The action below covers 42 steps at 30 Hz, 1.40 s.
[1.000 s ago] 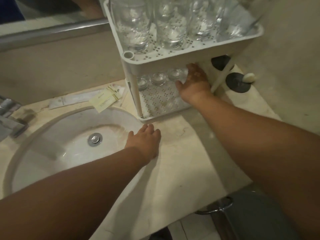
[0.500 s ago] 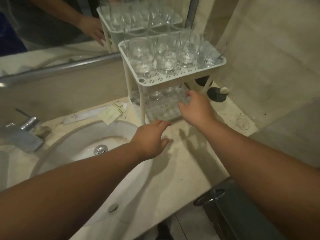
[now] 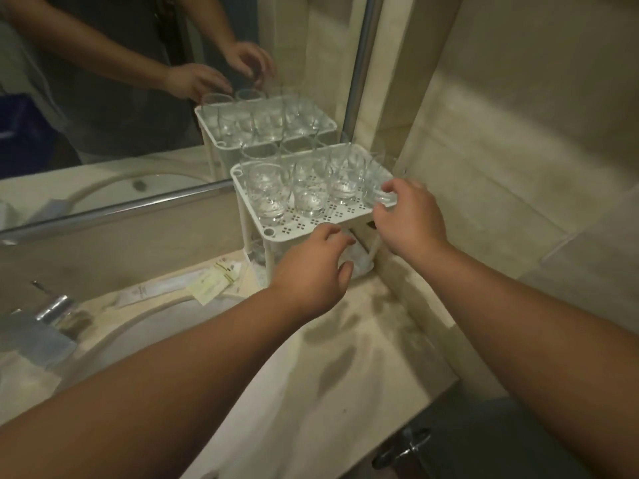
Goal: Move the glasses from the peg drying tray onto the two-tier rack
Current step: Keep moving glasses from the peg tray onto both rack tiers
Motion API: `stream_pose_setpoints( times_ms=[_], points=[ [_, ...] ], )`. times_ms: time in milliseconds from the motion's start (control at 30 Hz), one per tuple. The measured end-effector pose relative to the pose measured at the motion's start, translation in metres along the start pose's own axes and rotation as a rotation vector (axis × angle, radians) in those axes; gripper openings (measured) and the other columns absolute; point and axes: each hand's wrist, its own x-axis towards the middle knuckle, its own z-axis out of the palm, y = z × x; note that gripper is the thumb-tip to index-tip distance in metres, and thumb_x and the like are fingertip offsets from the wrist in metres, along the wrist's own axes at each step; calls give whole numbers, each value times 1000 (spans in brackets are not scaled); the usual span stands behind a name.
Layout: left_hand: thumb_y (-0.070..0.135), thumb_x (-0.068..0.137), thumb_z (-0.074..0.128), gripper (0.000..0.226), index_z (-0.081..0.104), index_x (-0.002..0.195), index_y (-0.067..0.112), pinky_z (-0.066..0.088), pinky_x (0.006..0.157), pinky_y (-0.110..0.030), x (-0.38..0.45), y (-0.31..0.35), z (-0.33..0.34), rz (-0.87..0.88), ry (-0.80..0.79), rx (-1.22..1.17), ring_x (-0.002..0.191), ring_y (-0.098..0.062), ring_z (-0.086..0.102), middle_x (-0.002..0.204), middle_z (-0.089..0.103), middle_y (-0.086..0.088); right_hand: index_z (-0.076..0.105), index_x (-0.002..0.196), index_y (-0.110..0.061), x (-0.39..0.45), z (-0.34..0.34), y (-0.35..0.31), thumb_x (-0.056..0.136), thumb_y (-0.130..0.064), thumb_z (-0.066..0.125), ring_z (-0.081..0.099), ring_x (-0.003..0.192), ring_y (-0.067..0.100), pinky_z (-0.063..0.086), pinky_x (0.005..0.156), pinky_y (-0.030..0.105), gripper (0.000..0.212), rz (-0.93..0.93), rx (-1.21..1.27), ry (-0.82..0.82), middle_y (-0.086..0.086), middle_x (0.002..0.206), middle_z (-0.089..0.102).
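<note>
Both hands have risen to the two-tier rack (image 3: 313, 221).
Right hand (image 3: 409, 219) pinches its corner rim; left hand (image 3: 311, 274) hovers open, empty, over bare bench (image 3: 345, 357) edge.

A white two-tier rack (image 3: 332, 219) is standing in the counter's corner by the mirror. Clear glasses (image 3: 311, 191) are standing upright in rows on its perforated top tier; more are showing dimly on the lower tier.

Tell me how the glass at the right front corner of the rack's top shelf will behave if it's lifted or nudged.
The glass looks thin and clear, so probably fragile. It stands at the shelf edge among close neighbours, so a nudge could knock them or tip it off. The right hand is at it; smooth walls may be slippery.
</note>
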Motion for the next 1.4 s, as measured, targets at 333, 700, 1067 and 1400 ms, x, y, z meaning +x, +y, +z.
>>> stream_pose_setpoints(
  times_ms=[333, 700, 1067, 1400],
  points=[
    [28, 92, 60, 31, 61, 123, 24, 56, 65, -38, 43, 19, -8, 35, 225, 8, 80, -17, 66, 131, 52, 7, 45, 135, -25, 66, -6, 16, 81, -48, 69, 49, 115, 31, 43, 81, 35, 64, -79, -158, -19, 9, 129, 46],
    [29, 93, 60, 36, 57, 129, 26, 54, 80, -37, 64, 9, -13, -174, 214, 10, 91, -12, 61, 131, 51, 8, 30, 147, -16, 92, 27, 28, 73, -51, 79, 44, 130, 32, 41, 100, 40, 95, 13, 79, -145, 9, 144, 45],
    [27, 91, 62, 45, 52, 135, 27, 52, 89, -38, 71, 13, -12, -247, 187, -24, 94, -12, 61, 134, 53, 5, 36, 145, -10, 93, 35, 25, 72, -40, 83, 47, 127, 27, 40, 97, 32, 91, 74, 209, -93, 11, 141, 47],
    [26, 89, 65, 63, 38, 147, 23, 44, 98, -31, 78, 23, -6, -192, 183, -23, 125, -17, 51, 141, 51, -2, 27, 150, -8, 74, 11, 10, 72, -40, 84, 44, 131, 23, 28, 90, 19, 101, 43, 346, 29, 10, 146, 42]
  ],
)
